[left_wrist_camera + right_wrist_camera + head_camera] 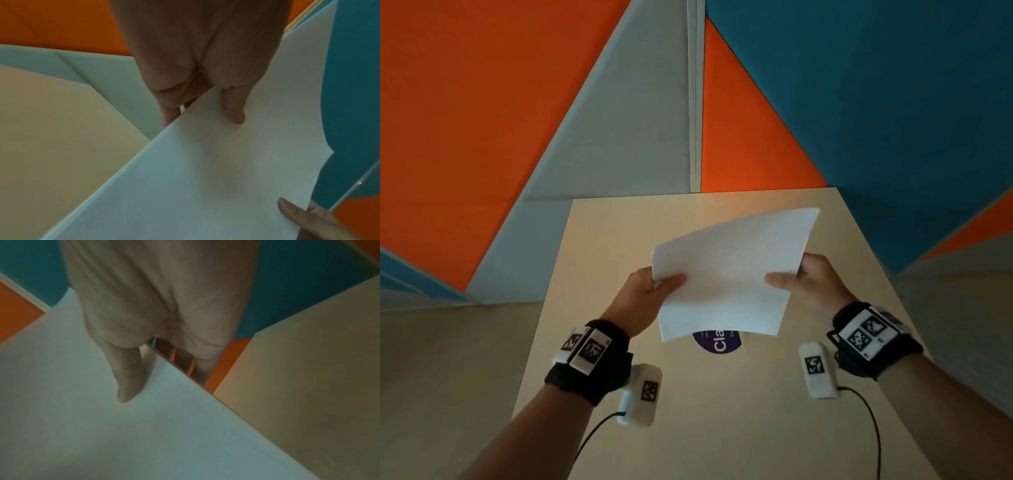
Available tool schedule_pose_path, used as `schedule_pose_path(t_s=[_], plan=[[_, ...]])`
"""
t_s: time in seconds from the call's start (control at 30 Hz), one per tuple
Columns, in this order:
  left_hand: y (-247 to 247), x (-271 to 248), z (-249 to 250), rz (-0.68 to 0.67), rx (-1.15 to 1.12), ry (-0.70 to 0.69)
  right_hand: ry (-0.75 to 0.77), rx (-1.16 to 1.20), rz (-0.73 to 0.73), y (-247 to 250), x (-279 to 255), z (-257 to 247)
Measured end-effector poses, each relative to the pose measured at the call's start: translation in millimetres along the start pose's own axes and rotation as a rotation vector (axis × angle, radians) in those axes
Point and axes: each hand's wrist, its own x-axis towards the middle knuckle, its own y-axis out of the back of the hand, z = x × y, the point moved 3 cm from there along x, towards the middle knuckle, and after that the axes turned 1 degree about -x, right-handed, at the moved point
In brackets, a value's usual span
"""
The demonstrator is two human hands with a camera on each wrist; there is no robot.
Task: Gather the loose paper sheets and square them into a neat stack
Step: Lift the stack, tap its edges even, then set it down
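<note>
The left hand (643,294) pinches the left edge of the paper sheets (729,274), thumb lying flat on top and the fingers (170,113) curled underneath. The right hand (815,284) grips the opposite edge the same way, its thumb on the top face and the fingers (200,369) tucked behind the edge. Between them the sheets are held up in the air above the table (619,246), tilted so the far corner lifts up and to the right, with a slight bend across the top sheet. In the left wrist view the edges of several sheets show along the left side, lying close together. Beneath the near edge of the paper a round purple sticker (717,342) with white letters sits on the table, partly hidden. Behind the table stand wall panels (482,102) in orange, grey and blue
</note>
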Motion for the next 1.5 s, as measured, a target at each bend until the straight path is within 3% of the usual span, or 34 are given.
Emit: schedule_pose_path(t_s=[0.27,0.53,0.73,0.93,1.17,1.37,1.5], plan=[[-17.1,-7.6,-36.4,0.048,-0.064,0.083,-0.079,0.049,0.021,-17.2,-15.4,48.2],[-17.7,2.4,-38.3,0.074,-0.102,0.065,-0.044,0.034,0.058,-20.8,-12.7,52.4],[-26.6,1.2,-54.1,0.098,-0.091,0.134,-0.081,-0.037,0.039,-28.3,-12.3,68.3],[-26.3,12.2,-65.2,0.106,-0.01,0.165,-0.107,-0.072,0.056,-30.3,-4.2,82.4],[-25.7,6.9,-97.3,0.043,0.296,0.259,-0.228,-0.183,0.071,-36.0,-0.3,108.3],[-12.7,0.3,-85.3,0.086,0.206,0.205,-0.191,-0.193,0.011,-24.5,3.4,98.3],[-12.2,-7.2,-85.1,0.108,0.188,0.27,-0.225,-0.251,-0.052,-26.0,-1.0,98.9]])
